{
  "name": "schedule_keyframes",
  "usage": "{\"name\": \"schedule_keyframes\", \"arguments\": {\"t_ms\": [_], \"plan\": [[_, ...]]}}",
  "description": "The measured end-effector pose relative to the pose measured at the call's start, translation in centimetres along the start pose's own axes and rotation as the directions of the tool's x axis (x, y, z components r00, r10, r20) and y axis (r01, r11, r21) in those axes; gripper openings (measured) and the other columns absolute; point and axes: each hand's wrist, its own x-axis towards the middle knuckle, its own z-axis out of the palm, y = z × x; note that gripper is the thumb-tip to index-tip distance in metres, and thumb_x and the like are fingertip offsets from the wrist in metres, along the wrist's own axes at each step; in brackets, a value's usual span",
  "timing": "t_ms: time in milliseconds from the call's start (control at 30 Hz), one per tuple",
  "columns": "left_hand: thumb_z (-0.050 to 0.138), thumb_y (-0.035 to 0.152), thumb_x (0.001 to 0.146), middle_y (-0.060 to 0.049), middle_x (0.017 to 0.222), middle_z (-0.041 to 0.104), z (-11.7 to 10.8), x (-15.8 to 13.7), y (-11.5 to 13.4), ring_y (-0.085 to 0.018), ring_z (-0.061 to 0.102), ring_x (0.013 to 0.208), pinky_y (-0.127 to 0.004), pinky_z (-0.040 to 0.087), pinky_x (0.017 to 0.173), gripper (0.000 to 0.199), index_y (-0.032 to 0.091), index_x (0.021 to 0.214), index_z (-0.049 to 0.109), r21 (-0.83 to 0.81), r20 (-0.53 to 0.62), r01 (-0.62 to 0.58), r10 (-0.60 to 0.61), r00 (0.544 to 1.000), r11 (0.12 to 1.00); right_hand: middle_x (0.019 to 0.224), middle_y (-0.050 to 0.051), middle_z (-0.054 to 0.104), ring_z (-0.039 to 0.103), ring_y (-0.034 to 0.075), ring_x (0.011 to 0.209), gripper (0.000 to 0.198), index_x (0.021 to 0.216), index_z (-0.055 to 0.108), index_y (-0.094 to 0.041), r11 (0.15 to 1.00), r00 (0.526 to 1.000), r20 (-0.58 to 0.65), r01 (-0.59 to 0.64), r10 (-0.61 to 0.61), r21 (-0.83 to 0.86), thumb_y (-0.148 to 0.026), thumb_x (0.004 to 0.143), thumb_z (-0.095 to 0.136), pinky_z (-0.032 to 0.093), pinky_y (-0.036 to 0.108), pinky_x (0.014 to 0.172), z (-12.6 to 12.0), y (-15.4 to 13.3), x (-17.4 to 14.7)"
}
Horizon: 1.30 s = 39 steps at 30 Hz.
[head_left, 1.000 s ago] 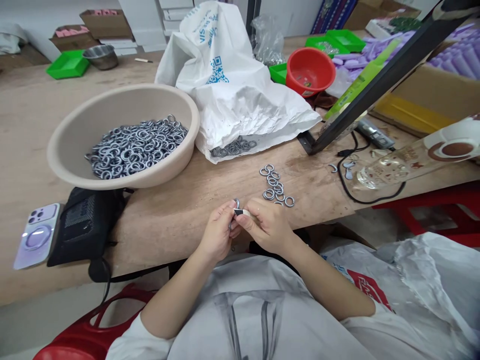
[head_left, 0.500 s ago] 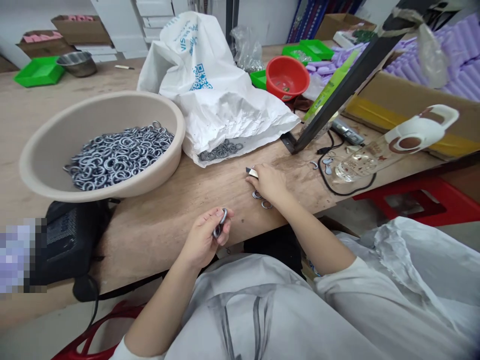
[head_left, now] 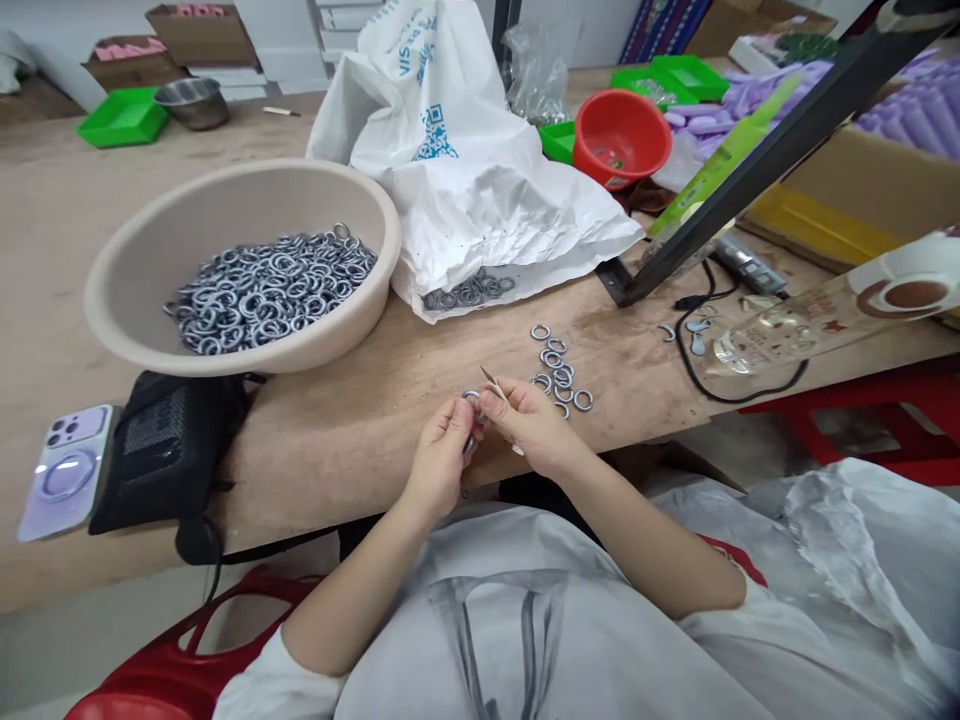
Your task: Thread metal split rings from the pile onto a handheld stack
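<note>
The fingers (head_left: 456,415) of the left hand (head_left: 433,468) are pinching gray rings (head_left: 469,442) above the table (head_left: 315,440)'s front edge, while the right hand (head_left: 541,432), over the loose rings (head_left: 562,377) a moment ago, is now staying beside it, curled around a thin pointed tool (head_left: 492,380), and a white bag (head_left: 480,190) is showing blue "VIS".

Wooden worktop (head_left: 337,430), bearing: beige basin (head_left: 139,245), holding a heap of rings (head_left: 270,290); white sack (head_left: 487,200), further rings (head_left: 472,290) at its mouth; red bowl (head_left: 619,135); lilac phone (head_left: 67,475) beside black pouch (head_left: 161,450); loose rings (head_left: 562,376), one cluster. Left hand (head_left: 442,450), pinching a grey ring (head_left: 470,395). Right hand (head_left: 541,428), gripping a small knife (head_left: 491,379), tip away from the body.
</note>
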Motion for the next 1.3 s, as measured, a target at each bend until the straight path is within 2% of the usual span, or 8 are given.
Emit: {"name": "schedule_keyframes", "arguments": {"t_ms": [133,267,500,667,967,1133,1200,1300], "plan": [[0.076,0.058,0.072,0.003,0.062,0.047,0.2,-0.4,0.1,-0.005,0.036,0.051,-0.015,0.023,0.041,0.047,0.016,0.071,0.055,0.004,0.017,-0.02,0.02,1.0,1.0,0.069,-0.002,0.059,0.054,0.013,0.064,0.047,0.085,0.057,-0.021,0.961,0.981,-0.124,0.115,-0.15,-0.253,-0.068,0.081,0.063,0.044,0.027,0.064,-0.1,-0.3,-0.7],[0.074,0.056,0.074,0.005,0.055,0.041,0.4,-0.8,1.1,-0.004,0.028,0.045,-0.017,0.018,0.04,0.048,0.017,0.065,0.047,-0.047,0.078,0.079,-0.075,0.994,0.996,0.068,0.0,0.054,0.048,0.014,0.063,0.049,0.077,0.056,-0.019,0.651,0.927,0.006,0.268,-0.375,-0.71,-0.065,0.093,0.047,0.033,0.028,0.06,-1.3,-1.4,-1.8],[0.075,0.053,0.073,0.006,0.052,0.036,0.6,-1.2,1.5,-0.004,0.026,0.045,-0.018,0.015,0.042,0.05,0.017,0.059,0.043,-0.04,0.17,0.115,-0.106,0.98,0.993,0.062,-0.001,0.048,0.046,0.012,0.06,0.051,0.065,0.045,-0.02,0.502,0.908,0.186,0.367,-0.374,-0.783,-0.055,0.101,0.036,0.028,0.027,0.059,-1.0,-1.6,-2.5],[0.068,0.053,0.081,0.004,0.05,0.037,0.3,-2.1,1.7,-0.005,0.029,0.046,-0.021,0.02,0.045,0.052,0.016,0.053,0.044,0.091,0.375,0.101,-0.128,0.918,0.991,0.058,-0.001,0.049,0.048,0.014,0.058,0.054,0.064,0.047,-0.021,0.556,0.96,-0.044,0.122,-0.276,-0.822,-0.059,0.1,0.032,0.028,0.027,0.057,-4.1,-1.1,0.0],[0.072,0.027,0.071,0.001,0.068,0.06,-1.1,-0.6,2.5,-0.002,0.03,0.041,-0.016,0.018,0.039,0.029,0.014,0.097,0.068,-0.028,0.15,0.184,-0.178,0.973,0.983,0.112,0.015,0.068,0.063,0.03,0.094,0.025,0.102,0.071,-0.019,0.068,0.887,-0.378,-0.374,-0.267,-0.925,-0.038,0.091,0.059,0.041,0.035,0.071,-10.4,-3.3,5.4],[0.073,0.035,0.072,-0.001,0.072,0.062,-1.2,0.3,1.8,-0.002,0.034,0.043,-0.016,0.02,0.038,0.027,0.013,0.085,0.065,-0.027,0.032,0.116,-0.116,0.993,0.993,0.081,0.005,0.064,0.057,0.019,0.073,0.023,0.087,0.067,-0.019,0.538,0.934,-0.258,-0.088,-0.249,-0.838,-0.039,0.092,0.056,0.04,0.03,0.064,-7.7,-2.1,4.2],[0.076,0.045,0.072,0.0,0.071,0.06,-0.9,0.6,1.1,-0.002,0.033,0.044,-0.016,0.019,0.038,0.035,0.014,0.083,0.063,0.015,-0.008,0.055,-0.055,0.998,0.998,0.065,-0.002,0.053,0.046,0.013,0.057,0.035,0.084,0.063,-0.02,0.85,0.981,-0.136,0.046,-0.137,-0.524,-0.053,0.09,0.054,0.036,0.026,0.053,-5.3,-1.1,2.8],[0.076,0.058,0.072,0.003,0.067,0.055,-0.7,1.0,0.0,-0.004,0.036,0.048,-0.017,0.024,0.041,0.046,0.017,0.081,0.059,0.099,-0.018,-0.054,0.056,0.998,0.994,0.055,-0.009,0.037,0.025,0.008,0.043,0.046,0.084,0.058,-0.021,0.991,0.999,-0.002,-0.038,0.038,-0.126,-0.067,0.08,0.062,0.022,0.023,0.041,-1.8,0.4,0.6]]}}
